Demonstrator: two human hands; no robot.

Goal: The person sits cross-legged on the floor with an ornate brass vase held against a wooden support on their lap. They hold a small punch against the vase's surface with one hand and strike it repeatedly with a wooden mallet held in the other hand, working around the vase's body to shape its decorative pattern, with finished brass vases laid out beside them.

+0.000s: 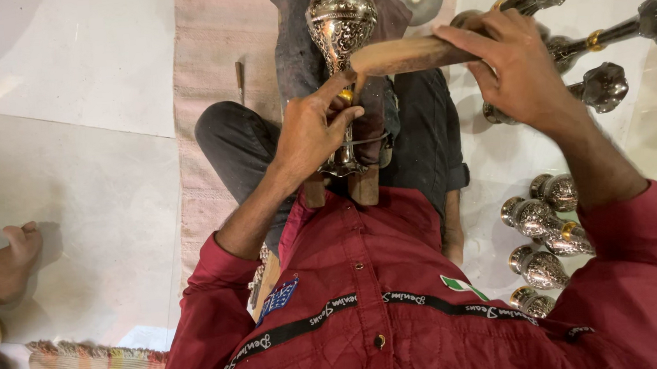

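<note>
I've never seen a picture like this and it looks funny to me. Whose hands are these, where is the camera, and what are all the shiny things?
The camera sits on a person's head and looks straight down, so you see their red jacket and both arms. They sit on the floor with a shiny, patterned metal vase piece held upright between their legs. The left hand pinches its narrow neck. The right hand grips a wooden tool and presses its end against the metal. On the pale floor at the right lie more silver pieces like it. At the left edge is another person's bare foot.
</note>
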